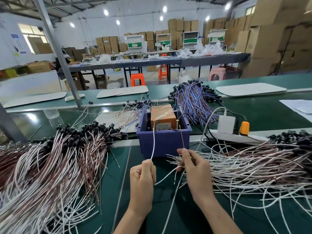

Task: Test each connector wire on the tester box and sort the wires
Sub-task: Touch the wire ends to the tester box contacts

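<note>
An orange tester box point(162, 115) sits in a blue bin point(164, 141) at the middle of the green bench, with two brass posts at its front. My left hand point(142, 176) pinches a white wire point(153, 144) whose tip reaches the left post point(154, 123). My right hand point(194, 168) pinches a brown wire point(182, 137) whose tip points up near the right post point(177, 122). Both hands are just in front of the bin.
A big heap of white and brown wires with black connectors point(55, 157) lies at the left, another heap point(258, 161) at the right. Blue and brown wires point(194, 98) pile up behind the bin. A white power strip with an orange plug point(244, 128) lies right of the bin.
</note>
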`<state>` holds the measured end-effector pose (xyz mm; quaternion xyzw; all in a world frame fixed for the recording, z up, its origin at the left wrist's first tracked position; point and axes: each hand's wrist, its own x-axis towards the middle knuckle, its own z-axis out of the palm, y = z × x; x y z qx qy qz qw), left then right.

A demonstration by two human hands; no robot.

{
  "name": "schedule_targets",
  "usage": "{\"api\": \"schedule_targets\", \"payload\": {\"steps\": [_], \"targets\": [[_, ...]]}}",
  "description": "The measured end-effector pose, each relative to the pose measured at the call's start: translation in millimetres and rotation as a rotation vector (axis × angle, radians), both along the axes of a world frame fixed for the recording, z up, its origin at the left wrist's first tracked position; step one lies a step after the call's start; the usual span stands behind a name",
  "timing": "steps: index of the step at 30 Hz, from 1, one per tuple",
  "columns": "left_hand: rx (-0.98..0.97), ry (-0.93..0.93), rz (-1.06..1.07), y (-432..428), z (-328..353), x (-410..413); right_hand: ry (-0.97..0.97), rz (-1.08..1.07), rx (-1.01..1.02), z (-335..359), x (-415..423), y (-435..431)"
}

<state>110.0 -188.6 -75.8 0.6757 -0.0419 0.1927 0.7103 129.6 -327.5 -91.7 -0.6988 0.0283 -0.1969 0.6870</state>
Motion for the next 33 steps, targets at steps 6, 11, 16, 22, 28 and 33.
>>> {"api": "schedule_targets", "payload": {"steps": [6, 11, 16, 22, 28, 33], "targets": [[0.023, -0.009, 0.005, -2.6, -0.7, -1.7, -0.016, 0.001, -0.062, -3.3, 1.5, 2.2], [0.034, -0.013, -0.004, -1.8, -1.5, -2.3, -0.026, 0.003, -0.085, -3.8, 1.2, 1.7], [0.034, -0.015, -0.007, -1.6, -2.4, -2.2, -0.024, 0.004, -0.084, -4.2, 1.5, 1.6], [0.057, -0.016, -0.008, -2.3, -2.8, -2.3, -0.020, 0.003, -0.105, -3.3, 0.3, 1.3], [0.060, -0.015, -0.026, -3.5, -3.3, -3.8, -0.021, 0.011, -0.110, -2.4, -1.6, 1.4], [0.068, -0.018, -0.027, -4.4, -2.9, -3.5, -0.025, 0.012, -0.117, -0.9, -2.6, 1.3]]}}
